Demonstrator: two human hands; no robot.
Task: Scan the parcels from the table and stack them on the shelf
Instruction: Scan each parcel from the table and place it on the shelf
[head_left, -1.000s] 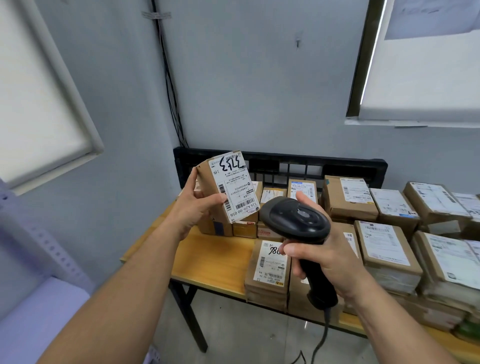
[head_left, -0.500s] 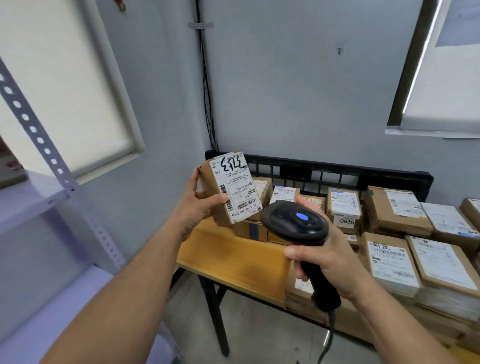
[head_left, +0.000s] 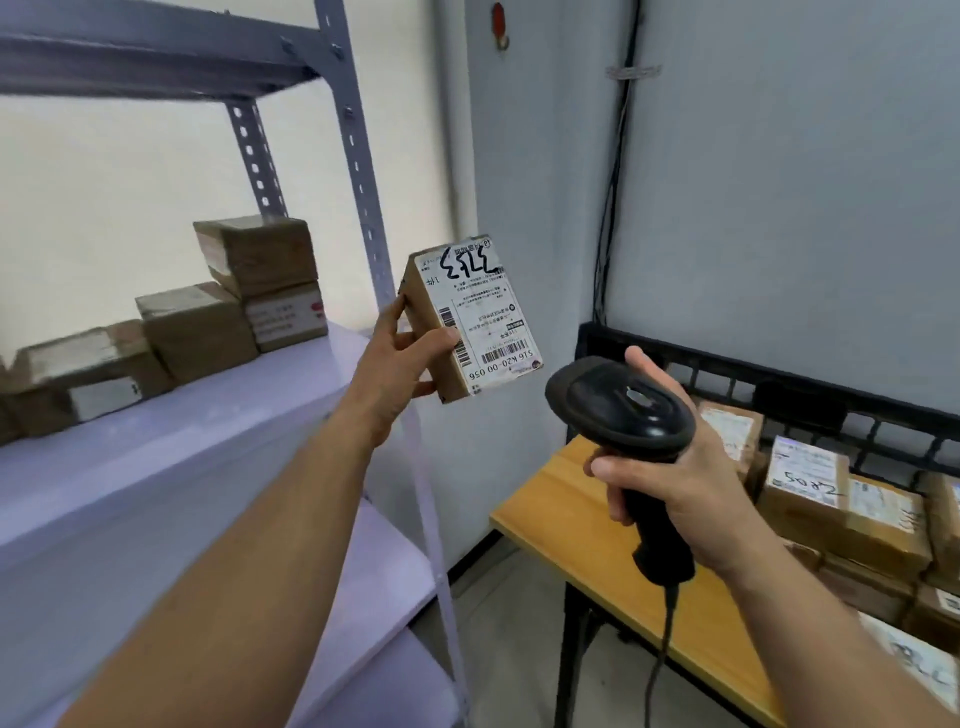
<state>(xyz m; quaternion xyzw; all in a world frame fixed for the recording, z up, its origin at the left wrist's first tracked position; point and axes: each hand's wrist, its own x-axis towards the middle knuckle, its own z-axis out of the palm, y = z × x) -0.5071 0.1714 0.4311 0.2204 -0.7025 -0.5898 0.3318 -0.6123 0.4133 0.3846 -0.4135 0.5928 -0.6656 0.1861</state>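
hands: left hand grips one labelled box, held up between shelf and table | right hand is wrapped round the one scanner, just beside it | step: likely carrying the box to the shelf | next: set it squarely by the stacked boxes, at least four | table: pile runs out of view, uncountable

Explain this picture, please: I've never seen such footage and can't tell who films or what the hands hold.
The single camera sits on a person's head, looking forward and down, so you see their own arms. The left hand grips a small cardboard parcel, its label facing the camera. The right hand holds a black corded barcode scanner. More labelled parcels lie on the wooden table at right; a few stacked boxes stand on the grey metal shelf at left.
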